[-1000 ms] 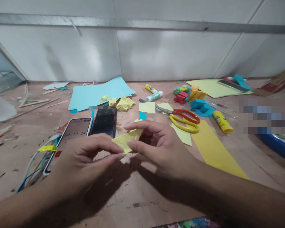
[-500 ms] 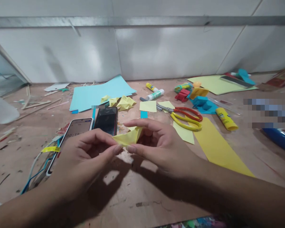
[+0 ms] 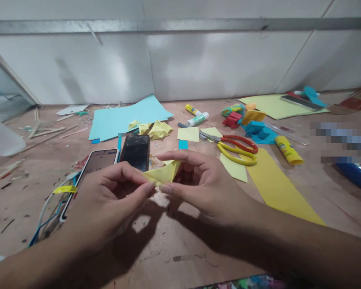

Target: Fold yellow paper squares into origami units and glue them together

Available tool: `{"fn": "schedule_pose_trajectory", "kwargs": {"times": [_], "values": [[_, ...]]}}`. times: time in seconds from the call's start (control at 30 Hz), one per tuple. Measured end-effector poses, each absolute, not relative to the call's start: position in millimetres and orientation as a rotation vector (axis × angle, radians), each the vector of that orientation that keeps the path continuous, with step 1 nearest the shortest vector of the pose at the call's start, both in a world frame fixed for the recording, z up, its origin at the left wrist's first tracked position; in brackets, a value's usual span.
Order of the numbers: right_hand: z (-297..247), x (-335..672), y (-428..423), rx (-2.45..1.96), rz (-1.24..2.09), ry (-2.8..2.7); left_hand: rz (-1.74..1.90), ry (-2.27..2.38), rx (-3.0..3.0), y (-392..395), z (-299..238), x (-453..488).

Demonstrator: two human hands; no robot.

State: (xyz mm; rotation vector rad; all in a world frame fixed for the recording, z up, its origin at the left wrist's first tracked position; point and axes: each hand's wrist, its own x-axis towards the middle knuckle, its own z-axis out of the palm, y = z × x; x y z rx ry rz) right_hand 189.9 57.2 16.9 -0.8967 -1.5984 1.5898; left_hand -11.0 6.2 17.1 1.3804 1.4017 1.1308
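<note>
A small folded piece of yellow paper [image 3: 163, 173] is held above the table between both hands. My left hand [image 3: 120, 192] pinches its left corner between thumb and index finger. On the other side my right hand [image 3: 201, 178] grips it, thumb along the lower edge and index finger over the top. Part of the paper is hidden behind the right fingers. Beyond the hands lie several folded yellow paper pieces [image 3: 160, 130]. A phone with a running timer [image 3: 93, 162] is partly covered by the left hand, with a dark phone [image 3: 136, 152] beside it.
Scissors [image 3: 239, 150] with red and yellow handles lie right of centre near yellow paper squares [image 3: 188, 134]. Glue sticks [image 3: 197, 119], light blue sheets [image 3: 123, 118], a yellow paper strip [image 3: 282, 188] and blue folded paper [image 3: 258, 131] lie around. A white wall [image 3: 198, 68] closes the back.
Both hands keep their pinch on the folded yellow paper, with barely any movement. The view has shifted very slightly, so the table things appear a little further right.
</note>
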Motion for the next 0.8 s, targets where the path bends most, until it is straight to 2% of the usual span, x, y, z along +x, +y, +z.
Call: {"fn": "schedule_pose_trajectory", "kwargs": {"times": [0.23, 0.43, 0.8], "values": [[19.3, 188.1, 55.1, -0.923, 1.592, -1.572, 1.092, 1.417, 1.371, 6.4, 18.2, -9.9], [19.3, 188.3, 57.9, -0.907, 1.633, -1.47, 1.28, 1.313, 1.229, 8.3, 17.4, -2.9], [17.0, 187.6, 57.9, -0.886, 1.615, -1.373, 1.281, 1.175, 1.123, 6.4, 17.1, 4.7]]}}
